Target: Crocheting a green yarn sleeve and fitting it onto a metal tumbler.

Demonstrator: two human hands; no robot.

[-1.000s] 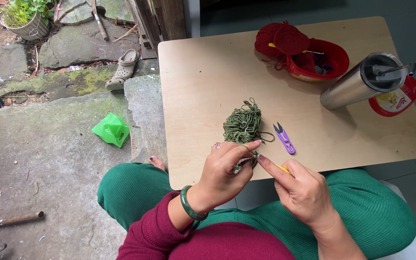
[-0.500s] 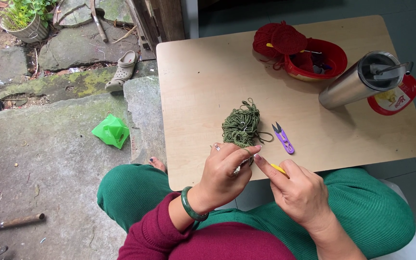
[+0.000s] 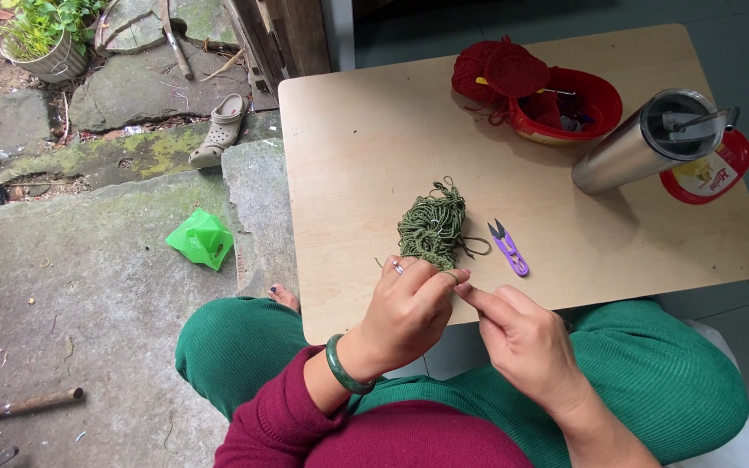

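Observation:
A bundle of green crochet yarn [image 3: 433, 227] lies on the light wooden table [image 3: 366, 130] near its front edge. My left hand [image 3: 409, 312], with a ring and a green bangle, pinches the bundle's near end. My right hand [image 3: 522, 342] has its fingers closed, and their tips meet the left fingertips at the yarn. The thin yellow crochet hook seen in my right hand a moment ago is now hidden under its fingers. Purple thread snips [image 3: 508, 250] lie just right of the yarn, apart from both hands.
A red bowl [image 3: 595, 95] with red yarn [image 3: 496, 71] stands at the table's far side, beside a tilted steel tumbler [image 3: 639, 143] on a red lid [image 3: 708, 169]. On the stone ground to the left are a green bag [image 3: 202, 238], a sandal [image 3: 220, 130] and a plant pot [image 3: 49, 48].
My hands have closed together at the yarn's near end. The yellow hook, visible between my right fingers before, is now covered. The yarn bundle and snips have not moved.

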